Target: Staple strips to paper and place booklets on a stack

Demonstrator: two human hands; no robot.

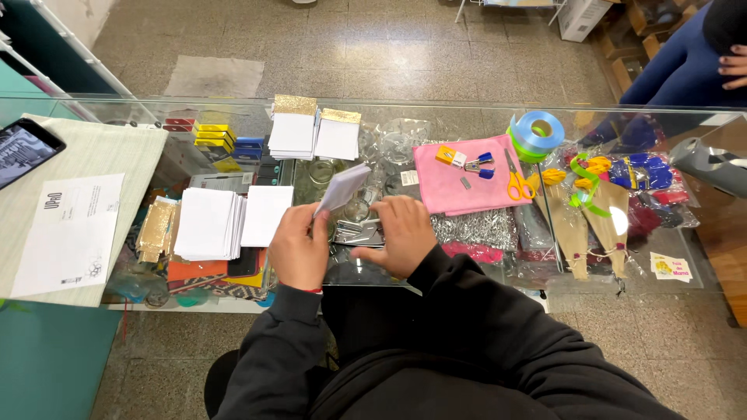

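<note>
Left hand (299, 247) grips a small white card stack (342, 187); right hand (402, 233) rests curled beside it, seemingly empty. Best squared against the glass tabletop (467, 264) with edges flush.

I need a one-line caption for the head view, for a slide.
Two hands, left and right, hold a small white paper stack over a glass counter.

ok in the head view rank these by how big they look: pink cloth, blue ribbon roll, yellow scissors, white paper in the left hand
1. pink cloth
2. white paper in the left hand, and blue ribbon roll: these look about alike, so no ranking between them
3. yellow scissors
</note>
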